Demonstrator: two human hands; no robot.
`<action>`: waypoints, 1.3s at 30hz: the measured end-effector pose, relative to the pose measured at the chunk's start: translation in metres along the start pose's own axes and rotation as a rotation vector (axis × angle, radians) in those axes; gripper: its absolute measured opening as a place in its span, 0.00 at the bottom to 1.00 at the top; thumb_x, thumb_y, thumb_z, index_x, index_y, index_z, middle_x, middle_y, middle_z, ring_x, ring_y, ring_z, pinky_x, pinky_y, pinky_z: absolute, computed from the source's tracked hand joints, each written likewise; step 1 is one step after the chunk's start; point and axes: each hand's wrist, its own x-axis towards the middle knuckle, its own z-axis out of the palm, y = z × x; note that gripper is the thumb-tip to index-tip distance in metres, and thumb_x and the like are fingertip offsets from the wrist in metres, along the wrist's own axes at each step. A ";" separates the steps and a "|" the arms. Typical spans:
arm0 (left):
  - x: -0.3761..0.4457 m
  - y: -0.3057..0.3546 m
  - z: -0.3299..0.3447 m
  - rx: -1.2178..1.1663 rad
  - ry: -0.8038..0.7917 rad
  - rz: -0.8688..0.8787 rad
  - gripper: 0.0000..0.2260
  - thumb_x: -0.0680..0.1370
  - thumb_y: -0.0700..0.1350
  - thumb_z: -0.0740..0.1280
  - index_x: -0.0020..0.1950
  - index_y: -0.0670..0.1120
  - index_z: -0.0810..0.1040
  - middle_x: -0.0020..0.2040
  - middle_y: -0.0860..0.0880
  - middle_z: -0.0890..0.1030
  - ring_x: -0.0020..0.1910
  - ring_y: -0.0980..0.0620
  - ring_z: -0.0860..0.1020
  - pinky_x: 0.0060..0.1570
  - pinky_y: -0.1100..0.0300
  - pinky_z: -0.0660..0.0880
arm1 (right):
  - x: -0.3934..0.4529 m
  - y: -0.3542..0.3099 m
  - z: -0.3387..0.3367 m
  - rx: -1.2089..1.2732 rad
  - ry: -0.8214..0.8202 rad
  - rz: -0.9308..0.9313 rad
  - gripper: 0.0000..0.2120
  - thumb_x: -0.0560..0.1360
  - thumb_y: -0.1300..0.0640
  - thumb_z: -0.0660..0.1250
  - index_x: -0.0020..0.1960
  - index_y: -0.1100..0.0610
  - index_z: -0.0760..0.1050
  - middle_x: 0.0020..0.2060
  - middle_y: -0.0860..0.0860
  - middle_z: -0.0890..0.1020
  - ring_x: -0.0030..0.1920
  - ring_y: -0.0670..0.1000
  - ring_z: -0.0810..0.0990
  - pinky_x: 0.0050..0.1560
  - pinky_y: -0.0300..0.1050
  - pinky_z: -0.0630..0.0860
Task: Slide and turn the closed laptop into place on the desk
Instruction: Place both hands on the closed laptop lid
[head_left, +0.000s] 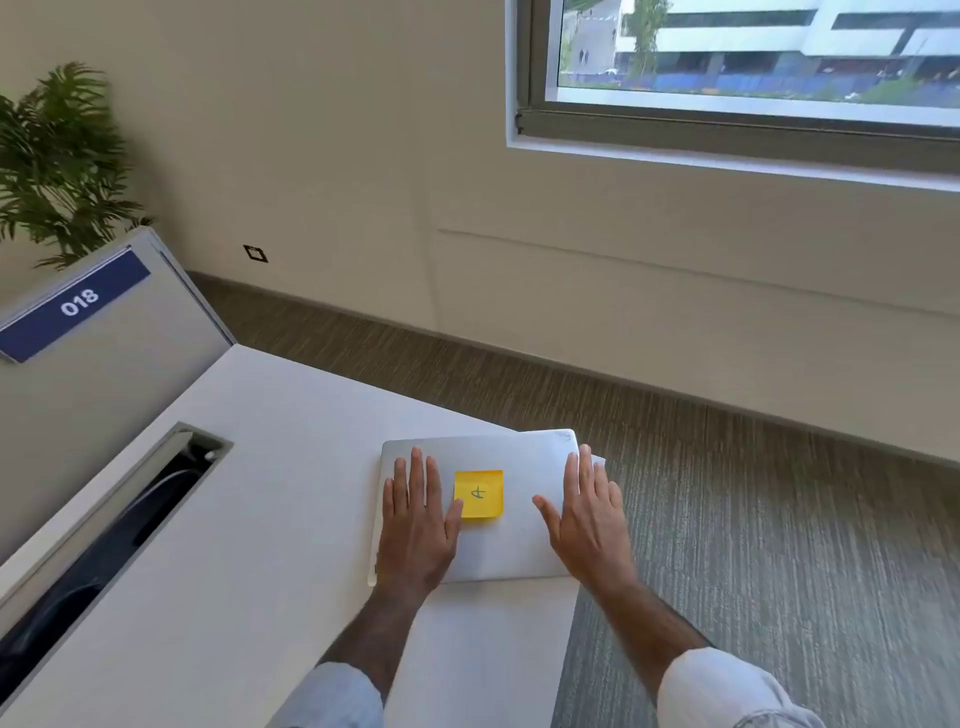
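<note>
A closed silver laptop (514, 545) lies at the far right corner of the white desk (249, 571), its far right corner reaching the desk's edge. A yellow sticky note (478, 494) with a handwritten mark is stuck on the middle of the lid. My left hand (415, 525) lies flat on the left part of the lid, fingers spread, thumb touching the note. My right hand (587, 525) lies flat on the right part of the lid, fingers pointing away from me. Neither hand grips the laptop.
A long cable slot (119, 530) with dark cables is cut into the desk at the left. A grey partition with a blue "018" label (78, 304) stands behind it, with a plant (57, 161) beyond. Carpet floor (753, 519) drops off at the desk's right edge.
</note>
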 end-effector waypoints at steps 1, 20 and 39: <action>0.002 -0.003 0.002 -0.020 0.005 -0.018 0.37 0.82 0.61 0.35 0.80 0.37 0.58 0.81 0.37 0.56 0.80 0.35 0.56 0.77 0.39 0.57 | 0.001 0.001 0.001 -0.001 -0.023 0.013 0.41 0.79 0.34 0.40 0.78 0.64 0.56 0.79 0.62 0.57 0.76 0.63 0.62 0.68 0.59 0.68; 0.029 -0.028 0.016 0.038 -0.082 -0.200 0.40 0.78 0.65 0.32 0.80 0.46 0.62 0.83 0.40 0.50 0.77 0.36 0.61 0.68 0.41 0.68 | 0.021 0.008 0.026 -0.125 -0.026 0.036 0.33 0.80 0.38 0.51 0.75 0.61 0.63 0.60 0.59 0.75 0.48 0.58 0.77 0.42 0.54 0.77; 0.026 -0.029 0.027 0.166 -0.010 -0.318 0.26 0.83 0.64 0.48 0.80 0.58 0.60 0.80 0.42 0.60 0.58 0.41 0.72 0.49 0.49 0.73 | 0.025 0.005 0.036 -0.024 -0.013 0.082 0.32 0.81 0.40 0.50 0.78 0.57 0.53 0.69 0.57 0.64 0.43 0.62 0.82 0.36 0.52 0.75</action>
